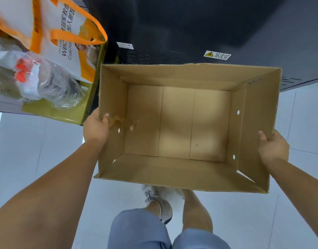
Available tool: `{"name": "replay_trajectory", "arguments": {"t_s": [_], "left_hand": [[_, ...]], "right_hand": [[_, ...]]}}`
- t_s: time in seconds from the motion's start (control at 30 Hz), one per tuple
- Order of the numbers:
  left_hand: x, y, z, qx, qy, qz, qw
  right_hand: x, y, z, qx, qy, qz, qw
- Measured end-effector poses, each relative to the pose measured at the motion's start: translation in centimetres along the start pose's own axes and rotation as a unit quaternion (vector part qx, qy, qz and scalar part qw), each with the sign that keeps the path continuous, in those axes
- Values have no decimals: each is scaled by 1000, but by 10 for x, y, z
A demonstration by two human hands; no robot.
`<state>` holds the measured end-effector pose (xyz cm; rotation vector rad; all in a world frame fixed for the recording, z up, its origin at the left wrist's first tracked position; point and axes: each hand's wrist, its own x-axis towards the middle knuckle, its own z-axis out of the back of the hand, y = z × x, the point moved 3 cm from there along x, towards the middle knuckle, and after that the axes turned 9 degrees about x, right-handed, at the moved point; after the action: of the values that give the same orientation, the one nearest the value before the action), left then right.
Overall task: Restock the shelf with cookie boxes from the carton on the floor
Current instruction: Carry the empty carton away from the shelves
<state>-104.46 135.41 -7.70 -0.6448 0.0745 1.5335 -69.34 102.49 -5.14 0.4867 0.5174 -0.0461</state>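
An open brown cardboard carton [178, 121] fills the middle of the view, seen from above, with nothing inside it. My left hand [96, 127] grips its left wall, thumb hooked over the rim. My right hand [273, 145] grips the right wall the same way, thumb inside. The carton hangs above my legs and shoes. No cookie boxes and no shelf are in view.
A white and orange tote bag [65, 33] and a clear plastic-wrapped bundle [45, 79] stand at the upper left. A dark cabinet [199, 29] with a yellow warning sticker [217, 55] rises just behind the carton. Pale tiled floor [29, 141] lies around my feet.
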Motion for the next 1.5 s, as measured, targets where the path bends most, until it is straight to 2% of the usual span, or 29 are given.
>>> {"name": "replay_trajectory", "arguments": {"t_s": [0.27, 0.43, 0.6, 0.67, 0.8, 1.03, 1.5], "left_hand": [[97, 3, -20, 43, 42, -53, 997], [156, 10, -40, 84, 58, -55, 993], [201, 27, -62, 115, 67, -22, 991], [215, 28, -70, 120, 65, -41, 990], [224, 30, -88, 149, 14, -76, 986], [239, 33, -112, 127, -17, -45, 991], [258, 21, -131, 74, 0, -67, 995]], "right_hand": [[4, 16, -66, 8, -35, -44, 998], [13, 20, -121, 32, -42, -76, 996], [28, 23, -171, 46, -35, -87, 995], [37, 21, -186, 49, -31, -88, 994], [59, 18, -208, 34, -20, -78, 996], [95, 28, -235, 8, -10, -34, 999], [120, 17, -244, -11, -17, -24, 999]]}}
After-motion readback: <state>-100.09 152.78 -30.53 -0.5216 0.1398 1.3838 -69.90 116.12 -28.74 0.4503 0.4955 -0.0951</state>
